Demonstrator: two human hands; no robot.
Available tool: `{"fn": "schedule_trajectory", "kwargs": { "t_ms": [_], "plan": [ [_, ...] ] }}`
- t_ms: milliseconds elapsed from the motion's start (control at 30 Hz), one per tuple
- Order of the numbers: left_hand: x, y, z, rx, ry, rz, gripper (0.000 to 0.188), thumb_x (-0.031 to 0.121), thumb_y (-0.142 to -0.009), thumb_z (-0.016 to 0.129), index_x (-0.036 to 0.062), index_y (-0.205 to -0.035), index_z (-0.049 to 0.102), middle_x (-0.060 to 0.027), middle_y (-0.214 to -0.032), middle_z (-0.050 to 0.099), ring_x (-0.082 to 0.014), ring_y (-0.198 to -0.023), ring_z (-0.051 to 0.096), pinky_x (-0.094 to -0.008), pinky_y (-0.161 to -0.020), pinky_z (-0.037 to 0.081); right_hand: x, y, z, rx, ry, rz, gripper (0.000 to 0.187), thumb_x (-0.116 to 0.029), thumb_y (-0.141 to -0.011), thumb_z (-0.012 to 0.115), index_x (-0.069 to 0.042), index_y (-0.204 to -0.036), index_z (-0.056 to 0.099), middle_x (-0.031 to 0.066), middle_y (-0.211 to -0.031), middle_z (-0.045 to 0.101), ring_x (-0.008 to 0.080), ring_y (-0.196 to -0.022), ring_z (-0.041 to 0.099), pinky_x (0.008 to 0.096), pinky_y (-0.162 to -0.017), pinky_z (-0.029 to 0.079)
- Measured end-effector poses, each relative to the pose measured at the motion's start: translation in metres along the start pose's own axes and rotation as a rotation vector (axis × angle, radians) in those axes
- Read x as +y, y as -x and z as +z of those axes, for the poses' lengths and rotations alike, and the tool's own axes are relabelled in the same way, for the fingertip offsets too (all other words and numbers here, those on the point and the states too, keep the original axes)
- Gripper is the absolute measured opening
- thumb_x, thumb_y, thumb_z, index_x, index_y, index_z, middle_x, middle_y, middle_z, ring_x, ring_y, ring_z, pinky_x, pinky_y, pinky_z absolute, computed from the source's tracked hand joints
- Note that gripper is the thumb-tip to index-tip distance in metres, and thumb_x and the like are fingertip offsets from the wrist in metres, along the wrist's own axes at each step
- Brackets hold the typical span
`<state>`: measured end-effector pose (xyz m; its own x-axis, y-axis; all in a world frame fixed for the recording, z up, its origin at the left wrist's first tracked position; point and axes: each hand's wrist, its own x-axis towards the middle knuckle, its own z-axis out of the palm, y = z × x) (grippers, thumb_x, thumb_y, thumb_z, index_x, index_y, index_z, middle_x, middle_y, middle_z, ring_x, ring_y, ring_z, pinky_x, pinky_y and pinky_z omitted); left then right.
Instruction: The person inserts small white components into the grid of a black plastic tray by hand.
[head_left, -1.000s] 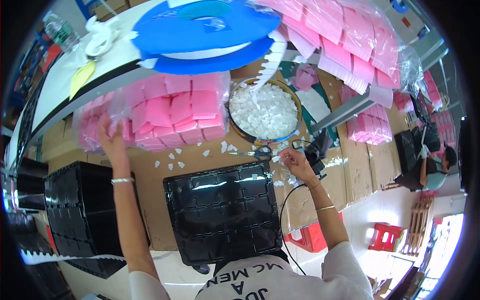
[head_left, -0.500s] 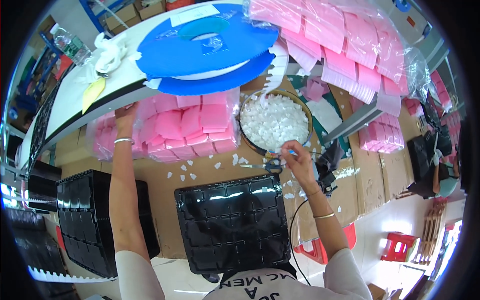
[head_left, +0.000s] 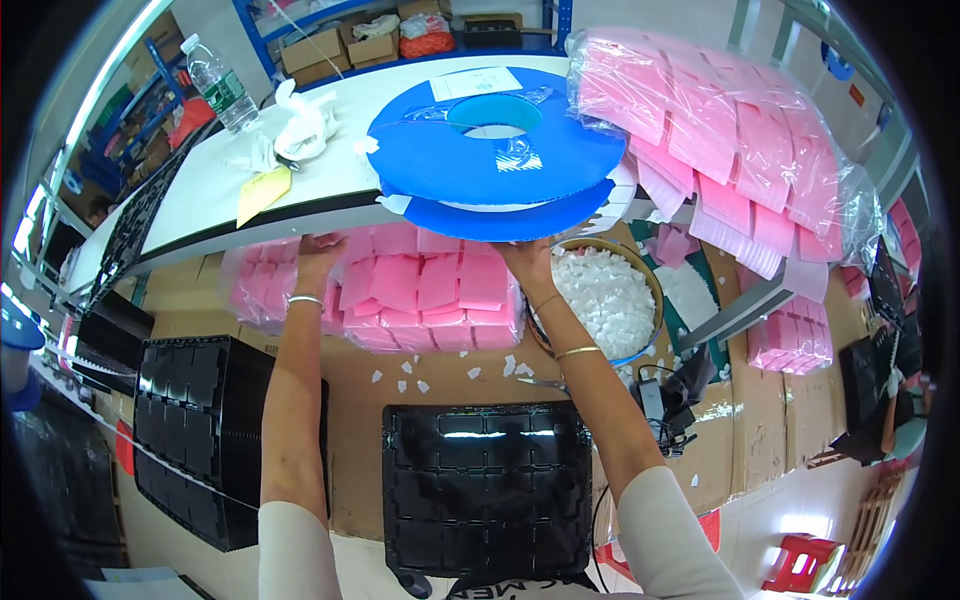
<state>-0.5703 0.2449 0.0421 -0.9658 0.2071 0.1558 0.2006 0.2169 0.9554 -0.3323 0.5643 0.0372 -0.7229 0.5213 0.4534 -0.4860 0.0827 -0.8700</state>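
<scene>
gripping the clear bag of pink foam pads — it is clasped by the left hand and right hand, under the shelf.

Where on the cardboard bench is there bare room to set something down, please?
Bare cardboard lies between the pink bag and the black tray, dotted with white scraps. Right of the tray, cables and the bowl crowd it.

Two bare forearms. Cream long sleeves pushed up to the elbows. Thin silver bangle on left wrist. Thin gold bangle on right forearm, slimmer bracelet nearer right hand. Printed lettering across shirt chest.
</scene>
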Motion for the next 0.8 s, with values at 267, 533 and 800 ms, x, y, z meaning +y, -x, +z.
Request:
{"fn": "schedule_trajectory", "kwargs": {
  "t_ms": [267,533,800],
  "plan": [
    [0.042,0.03,-0.023,-0.037,-0.059,0.009,0.057,-0.002,-0.079,0.078,0.0064,-0.131,0.057,-0.0083,-0.108,0.068,-0.0179,-0.091,0.064,-0.0287,-0.083,0.054,-0.067,0.026,0.019,-0.013,0.091,-0.059,0.071,0.005,-0.078,0.077,-0.007,-0.138,0.041,0.0117,-0.12,0.06,0.0211,-0.103,0.065,0.036,-0.089,0.055],
    [0.087,0.094,-0.027,-0.13,0.027,0.12,0.014,-0.003,-0.082,0.074,0.0022,-0.094,0.074,-0.008,-0.107,0.071,-0.0152,-0.097,0.065,-0.0275,-0.084,0.054,-0.134,0.086,0.001,-0.085,0.318,-0.238,0.084,0.008,-0.08,0.073,-0.01,-0.151,0.033,0.0243,-0.156,0.032,0.03,-0.113,0.066,0.0395,-0.095,0.055],
    [0.099,0.304,-0.049,-0.237,-0.278,0.549,0.04,-0.018,-0.062,0.059,0.0079,-0.087,0.076,-0.007,-0.094,0.073,-0.0276,-0.099,0.064,-0.0367,-0.092,0.05,-0.2,0.217,-0.057,-0.151,0.671,-0.477,0.074,0.018,-0.077,0.066,-0.01,-0.14,0.042,0.0336,-0.151,0.033,0.0302,-0.09,0.074,0.0371,-0.085,0.06]
  ]
}}
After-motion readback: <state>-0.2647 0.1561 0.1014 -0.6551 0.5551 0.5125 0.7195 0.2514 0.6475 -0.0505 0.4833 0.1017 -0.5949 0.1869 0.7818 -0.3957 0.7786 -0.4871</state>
